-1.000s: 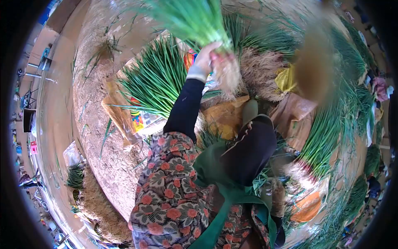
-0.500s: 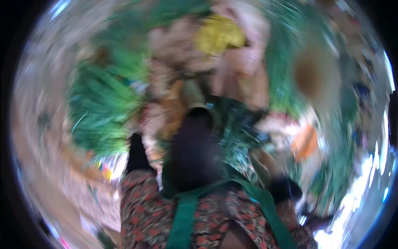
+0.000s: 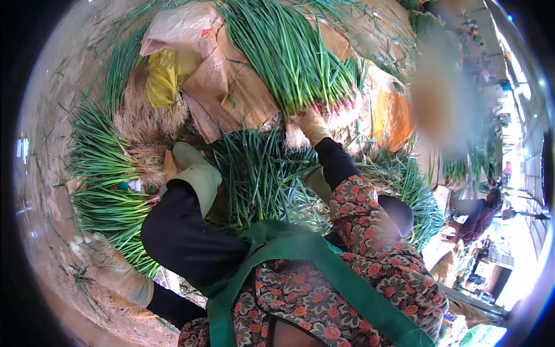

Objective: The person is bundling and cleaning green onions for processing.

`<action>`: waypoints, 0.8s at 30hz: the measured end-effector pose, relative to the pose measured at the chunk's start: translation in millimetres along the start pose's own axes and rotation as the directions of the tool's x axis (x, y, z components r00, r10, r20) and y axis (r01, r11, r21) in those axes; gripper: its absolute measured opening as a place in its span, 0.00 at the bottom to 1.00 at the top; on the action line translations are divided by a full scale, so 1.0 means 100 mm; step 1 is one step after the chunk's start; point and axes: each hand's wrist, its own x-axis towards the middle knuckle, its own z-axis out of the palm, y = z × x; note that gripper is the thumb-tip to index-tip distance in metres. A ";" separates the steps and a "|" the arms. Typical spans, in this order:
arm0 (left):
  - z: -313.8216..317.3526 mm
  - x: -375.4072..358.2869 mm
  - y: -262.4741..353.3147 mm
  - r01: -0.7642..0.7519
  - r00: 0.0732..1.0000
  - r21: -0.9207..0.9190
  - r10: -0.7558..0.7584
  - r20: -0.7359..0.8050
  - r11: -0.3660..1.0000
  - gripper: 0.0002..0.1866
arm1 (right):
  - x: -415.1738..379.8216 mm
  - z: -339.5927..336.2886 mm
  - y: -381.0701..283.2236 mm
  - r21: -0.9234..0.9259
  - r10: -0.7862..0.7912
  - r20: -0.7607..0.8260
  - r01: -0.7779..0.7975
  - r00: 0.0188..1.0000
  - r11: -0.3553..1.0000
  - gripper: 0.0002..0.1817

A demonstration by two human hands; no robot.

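Note:
My right hand (image 3: 314,126), in a pale glove, is closed at the root end of a bundle of green onions (image 3: 289,55) on brown sacking; its fingertips are partly hidden among the pinkish stems and roots. My left hand (image 3: 104,263), also in a pale, soiled glove, is held out at the lower left. Its fingers are apart with nothing in them. Nearest to it is a fanned pile of green onions (image 3: 110,185), roots turned inward. More loose green onions (image 3: 254,179) lie between my pale boots (image 3: 199,179).
A yellow plastic bag (image 3: 161,78) rests by a clump of roots near the brown sack (image 3: 225,87). An orange bag (image 3: 391,121) is at the right. Farther right, another person (image 3: 477,220) is bent low. Scattered leaves lie on the dirt ground (image 3: 49,121).
The view has turned and sharpened from a blur. My right hand has moved forward to the root end of the green onion bundle; my left hand has swung out to the lower left.

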 end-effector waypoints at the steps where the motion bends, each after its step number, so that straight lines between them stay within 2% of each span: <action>1: 0.14 -0.02 -0.30 0.075 0.989 0.482 -0.125 0.074 0.873 0.16 | 0.16 0.35 0.31 0.071 -0.018 -0.069 0.023 0.997 0.997 0.24; 2: 0.19 -0.07 -0.64 0.073 0.961 0.847 -0.266 0.083 0.527 0.14 | 0.03 0.33 0.20 0.003 -0.066 -0.120 0.066 0.991 0.998 0.24; 3: 0.15 -0.20 -1.16 0.079 0.979 0.781 -0.197 0.057 0.619 0.09 | -0.18 0.21 0.06 -0.070 -0.114 -0.167 0.104 0.979 0.992 0.24; 4: 0.09 -0.30 -1.61 0.074 0.991 0.707 -0.129 0.024 0.704 0.05 | -0.31 0.09 -0.03 0.054 -0.074 -0.127 0.081 0.989 0.995 0.23; 5: -0.04 -0.36 -1.79 0.428 0.902 0.401 -0.409 -0.138 0.810 0.04 | -0.42 -0.07 -0.09 0.173 -0.041 -0.082 0.055 0.996 0.983 0.23; 6: -0.34 -0.39 -1.94 0.483 0.866 0.314 -0.393 -0.308 0.818 0.04 | -0.54 -0.19 -0.03 0.280 -0.007 -0.030 0.015 1.000 0.960 0.22; 7: -0.74 -0.38 -2.12 0.646 0.745 0.535 -0.601 -0.288 0.544 0.02 | -0.65 -0.22 0.07 0.168 -0.028 -0.118 0.047 0.993 0.985 0.19; 8: -0.98 -0.64 -2.35 0.460 0.847 0.884 -0.341 -0.408 0.086 0.11 | -0.78 -0.24 0.07 0.107 -0.025 -0.108 0.037 0.994 0.994 0.19; 9: -1.26 -0.70 -2.42 0.625 0.721 0.780 -0.406 -0.562 0.030 0.18 | -0.95 -0.33 -0.01 0.039 -0.025 -0.099 0.029 0.995 0.999 0.19; 10: -1.72 -0.83 -2.43 0.680 0.672 0.733 -0.392 -0.628 -0.010 0.21 | -1.25 -0.47 -0.28 0.046 -0.021 -0.056 0.024 0.998 0.999 0.20; 11: -2.07 -0.91 -2.41 0.708 0.602 0.689 -0.378 -0.703 -0.156 0.23 | -1.41 -0.40 -0.32 0.046 -0.172 -0.057 0.174 0.983 0.984 0.22; 12: -2.20 -1.02 -2.45 0.701 0.533 0.629 -0.341 -0.775 -0.335 0.26 | -1.72 -0.47 -0.58 0.119 -0.193 -0.065 0.200 0.979 0.973 0.22; 13: -2.45 -1.10 -2.35 0.719 0.494 0.592 -0.333 -0.804 -0.364 0.23 | -1.79 -0.23 -0.49 0.225 -0.378 -0.099 0.391 0.921 0.893 0.22; 14: -2.65 -1.16 -2.25 0.768 0.415 0.549 -0.396 -0.819 -0.331 0.21 | -1.83 -0.14 -0.42 0.281 -0.372 0.108 0.330 0.922 0.901 0.24; 15: -2.70 -1.18 -2.19 0.811 0.338 0.502 -0.459 -0.821 -0.301 0.20 | -1.86 -0.10 -0.40 0.326 -0.366 0.307 0.264 0.879 0.908 0.26; 16: -2.74 -1.26 -2.16 0.842 0.412 0.524 -0.475 -0.778 -0.127 0.16 | -1.83 -0.14 -0.34 0.357 -0.317 0.236 0.221 0.918 0.907 0.28; 17: -2.62 -1.25 -2.19 0.883 0.386 0.445 -0.310 -0.869 -0.149 0.17 | -1.76 -0.22 -0.33 0.388 -0.263 0.165 0.183 0.951 0.904 0.30; 19: -2.53 -1.25 -2.24 0.937 0.325 0.348 -0.303 -0.896 -0.022 0.16 | -1.63 -0.29 -0.43 0.578 -0.186 -0.036 0.172 0.982 0.798 0.28; 20: -2.54 -1.23 -2.22 0.945 0.288 0.322 -0.333 -0.898 -0.051 0.15 | -1.45 -0.22 -0.32 0.674 -0.098 0.260 -0.107 0.961 0.731 0.25; 21: -2.57 -1.20 -2.17 0.952 0.248 0.296 -0.364 -0.898 -0.082 0.14 | -1.34 -0.18 -0.45 0.680 -0.034 0.449 -0.316 0.893 0.662 0.23; 22: -2.61 -1.19 -2.13 0.957 0.206 0.269 -0.391 -0.897 -0.113 0.13 | -1.29 0.01 -0.51 0.731 -0.146 0.319 -0.144 0.936 0.667 0.21; 23: -2.62 -1.20 -2.12 0.935 0.258 0.327 -0.370 -0.892 -0.136 0.12 | -1.23 0.19 -0.52 0.755 -0.259 0.187 0.030 0.948 0.655 0.20; 24: -2.64 -1.23 -2.11 0.911 0.311 0.382 -0.347 -0.885 -0.158 0.12 | -1.22 0.23 -0.58 0.592 -0.258 0.050 0.180 0.965 0.786 0.17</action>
